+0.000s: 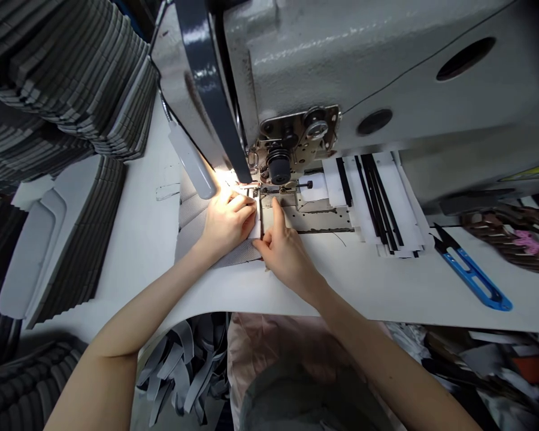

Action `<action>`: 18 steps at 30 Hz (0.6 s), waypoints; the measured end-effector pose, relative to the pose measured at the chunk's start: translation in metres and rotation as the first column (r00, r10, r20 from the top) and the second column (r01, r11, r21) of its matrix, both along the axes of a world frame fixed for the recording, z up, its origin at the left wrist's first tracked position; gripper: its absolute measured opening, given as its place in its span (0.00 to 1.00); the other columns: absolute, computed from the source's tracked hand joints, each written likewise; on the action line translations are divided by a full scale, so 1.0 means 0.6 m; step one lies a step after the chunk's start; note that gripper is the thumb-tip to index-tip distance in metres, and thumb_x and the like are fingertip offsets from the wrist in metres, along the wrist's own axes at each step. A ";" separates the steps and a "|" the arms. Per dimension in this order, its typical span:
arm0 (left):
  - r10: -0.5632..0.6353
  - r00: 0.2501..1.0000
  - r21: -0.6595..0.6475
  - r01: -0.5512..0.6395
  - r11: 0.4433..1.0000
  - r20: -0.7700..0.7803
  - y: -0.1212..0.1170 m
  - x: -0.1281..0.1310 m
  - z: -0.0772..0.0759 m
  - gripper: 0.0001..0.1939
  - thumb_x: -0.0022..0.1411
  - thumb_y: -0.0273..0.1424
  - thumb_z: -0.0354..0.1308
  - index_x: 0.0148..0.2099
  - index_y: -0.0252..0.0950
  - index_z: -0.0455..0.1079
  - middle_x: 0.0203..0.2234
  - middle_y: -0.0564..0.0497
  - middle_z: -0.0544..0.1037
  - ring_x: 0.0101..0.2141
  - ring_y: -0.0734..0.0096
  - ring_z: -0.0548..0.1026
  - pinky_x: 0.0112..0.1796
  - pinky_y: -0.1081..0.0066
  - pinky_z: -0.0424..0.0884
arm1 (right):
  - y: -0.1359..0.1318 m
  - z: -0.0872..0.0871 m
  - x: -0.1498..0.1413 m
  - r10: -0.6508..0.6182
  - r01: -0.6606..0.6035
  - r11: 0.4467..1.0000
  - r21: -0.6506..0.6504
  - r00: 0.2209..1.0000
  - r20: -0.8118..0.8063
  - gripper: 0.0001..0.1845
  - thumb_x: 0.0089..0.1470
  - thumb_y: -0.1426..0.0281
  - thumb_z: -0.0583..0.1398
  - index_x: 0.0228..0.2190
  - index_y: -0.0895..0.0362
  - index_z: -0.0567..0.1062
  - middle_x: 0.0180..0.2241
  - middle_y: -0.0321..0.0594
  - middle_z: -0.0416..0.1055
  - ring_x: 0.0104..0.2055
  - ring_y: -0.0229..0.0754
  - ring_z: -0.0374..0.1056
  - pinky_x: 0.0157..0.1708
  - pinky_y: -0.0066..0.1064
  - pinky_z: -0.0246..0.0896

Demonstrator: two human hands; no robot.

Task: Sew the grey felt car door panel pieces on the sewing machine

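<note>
Under the sewing machine's needle area (257, 190) lies a light grey fabric panel (191, 230) with a white strip (254, 224) along its right edge. My left hand (227, 221) rests on the panel, its bent fingers gripping it at the strip just in front of the presser foot. At the panel's lower right corner, my right hand (290, 254) has its thumb against the fabric edge, the other fingers curled. Its index finger stretches forward over the metal machine plate (317, 221). The fabric beneath both hands is partly hidden.
Stacks of grey padded pieces (81, 78) stand at the left. White cards with black strips (372, 203) lie right of the plate. Further right are blue thread snips (476, 275) and a brown ribbed tray (512, 245). A lamp (193, 161) hangs close above my left hand.
</note>
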State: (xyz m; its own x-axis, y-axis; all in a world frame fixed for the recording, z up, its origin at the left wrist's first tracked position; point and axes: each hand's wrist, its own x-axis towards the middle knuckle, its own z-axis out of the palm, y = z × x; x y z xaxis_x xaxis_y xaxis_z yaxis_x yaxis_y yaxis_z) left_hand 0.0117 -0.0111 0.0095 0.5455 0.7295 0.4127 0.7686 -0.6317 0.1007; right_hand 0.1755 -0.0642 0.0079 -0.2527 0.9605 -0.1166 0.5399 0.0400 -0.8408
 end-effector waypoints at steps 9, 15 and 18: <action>-0.028 0.998 -0.019 0.029 0.999 0.056 0.017 -0.004 -0.011 0.15 0.70 0.29 0.50 0.31 0.38 0.72 0.30 0.48 0.77 0.34 0.65 0.73 0.37 0.62 0.68 | 0.045 0.006 0.000 0.003 -0.004 1.000 0.006 0.997 0.072 0.49 0.55 0.75 0.59 0.69 0.71 0.40 0.26 0.40 0.76 0.30 0.46 0.72 0.34 0.34 0.66; -0.075 0.986 -0.100 0.090 0.991 0.147 -0.035 -0.008 -0.002 0.11 0.71 0.31 0.51 0.38 0.39 0.74 0.36 0.48 0.81 0.38 0.66 0.75 0.39 0.64 0.72 | 0.031 0.012 0.015 -0.009 -0.023 0.990 0.137 0.973 0.232 0.23 0.56 0.74 0.61 0.54 0.62 0.69 0.28 0.38 0.76 0.30 0.43 0.70 0.31 0.30 0.58; -0.052 0.984 -0.138 0.076 0.988 0.170 -0.048 -0.007 -0.001 0.13 0.72 0.30 0.49 0.38 0.38 0.74 0.35 0.47 0.81 0.38 0.66 0.75 0.40 0.64 0.72 | 0.005 0.007 0.029 0.064 -0.144 0.948 0.283 0.960 0.272 0.05 0.60 0.71 0.61 0.38 0.55 0.77 0.34 0.37 0.77 0.31 0.37 0.69 0.28 0.28 0.50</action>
